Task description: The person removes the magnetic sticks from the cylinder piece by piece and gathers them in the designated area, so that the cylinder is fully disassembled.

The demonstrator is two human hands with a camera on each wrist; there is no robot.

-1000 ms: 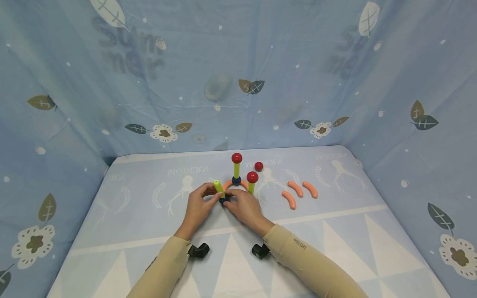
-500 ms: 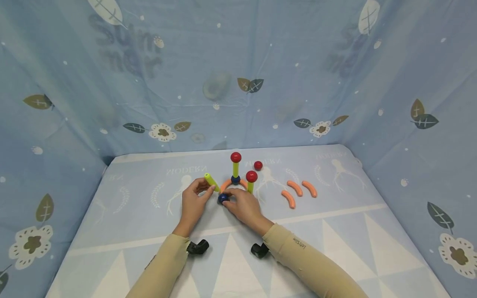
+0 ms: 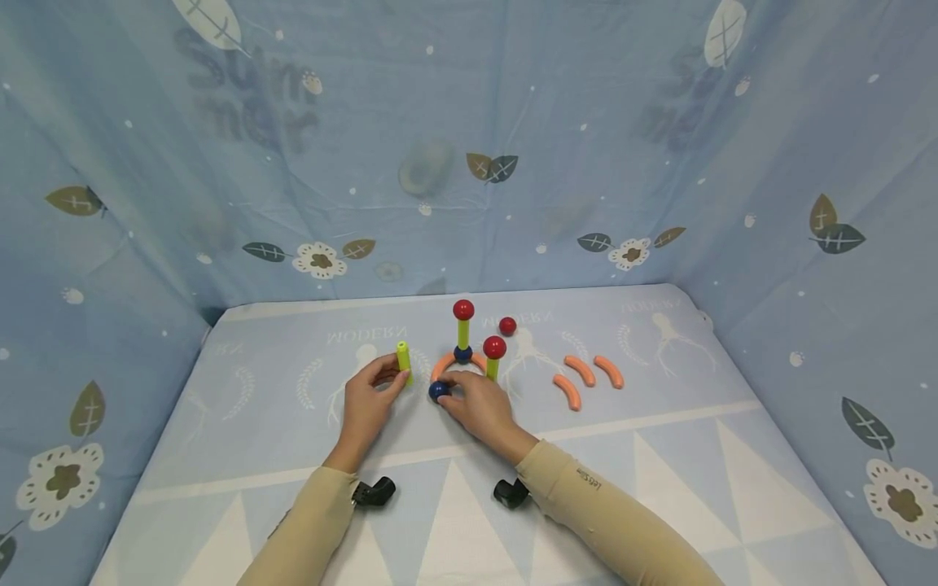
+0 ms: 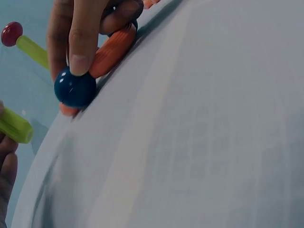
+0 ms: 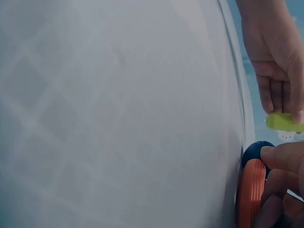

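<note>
My left hand (image 3: 365, 407) pinches a yellow-green rod (image 3: 404, 358), held roughly upright and apart from the toy structure to its right. Thumb and fingers of my right hand (image 3: 484, 408) grip a dark blue ball (image 4: 75, 90) at the structure's near left corner. Orange curved pieces (image 4: 113, 51) join this ball to others. At the back, another blue ball (image 3: 463, 354) bears an upright yellow-green rod (image 3: 463, 334) topped by a red ball (image 3: 463, 309). A second red ball (image 3: 494, 347) caps a rod behind my right hand, which hides its base.
A loose red ball (image 3: 507, 326) lies behind the structure. Several loose pieces are about: to the right, orange curved sticks (image 3: 580, 370) lie on the patterned cloth (image 3: 659, 439). Blue printed curtains (image 3: 469, 228) stand behind and at both sides.
The yellow-green rod has come out of the near blue ball. My left hand has carried it left and turned it more upright. My right hand stays on the ball.
</note>
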